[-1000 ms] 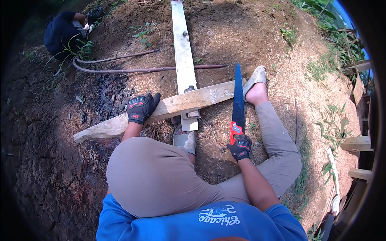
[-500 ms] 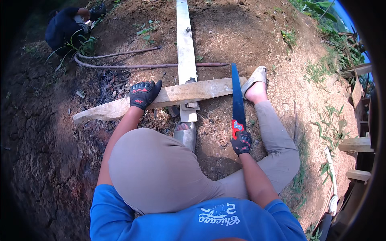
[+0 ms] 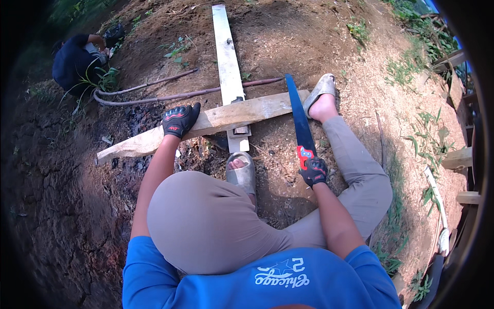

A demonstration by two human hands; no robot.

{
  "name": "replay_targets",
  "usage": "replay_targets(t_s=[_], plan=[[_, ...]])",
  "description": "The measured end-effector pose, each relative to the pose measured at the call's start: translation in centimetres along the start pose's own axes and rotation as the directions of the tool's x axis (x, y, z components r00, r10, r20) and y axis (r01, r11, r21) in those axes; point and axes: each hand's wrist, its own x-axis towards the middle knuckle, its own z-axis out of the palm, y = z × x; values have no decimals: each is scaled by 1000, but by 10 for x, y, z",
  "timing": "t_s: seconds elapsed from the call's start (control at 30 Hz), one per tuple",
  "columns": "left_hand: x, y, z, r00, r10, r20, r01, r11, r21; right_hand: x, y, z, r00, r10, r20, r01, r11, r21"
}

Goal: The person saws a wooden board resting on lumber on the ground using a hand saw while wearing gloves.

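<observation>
My left hand [image 3: 180, 121], in a black glove with red marks, grips a rough pale wooden plank [image 3: 226, 119] left of its middle. The plank lies crosswise over a long white-faced board [image 3: 229, 62] that runs away from me. In my right hand [image 3: 314, 172], gloved alike, is the red handle of a hand saw [image 3: 302, 126]. Its dark blue blade points away from me and crosses the plank near the right end, with the tip beyond the far edge. Whether the teeth are in the wood, I cannot tell.
My sandaled feet are by the board's near end and the plank's right end. A bent stick [image 3: 170, 96] lies beyond the plank. Another person [image 3: 77, 64] crouches at the far left. Timbers [image 3: 458, 158] stand along the right; sawdust covers the soil.
The whole view has shifted and turned slightly. The saw now leans a little more to the left in the picture. Both hands keep their grips on the plank and the saw.
</observation>
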Motion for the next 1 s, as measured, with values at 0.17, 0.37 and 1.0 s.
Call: replay_targets(t_s=[0.17,0.37,1.0], plan=[[-13,6,17,999,-45,26,45,999,-19,5,6,-7,997,13,74,-13,1000,-4],[-17,-7,28,999,-32,-16,32,999,-5,-23,-12,-59,940,336,54,-304,757,578],[-12,9,32,991,-109,-77,107,994,-35,127,-147,-131,958,104,-269,152,609,778]])
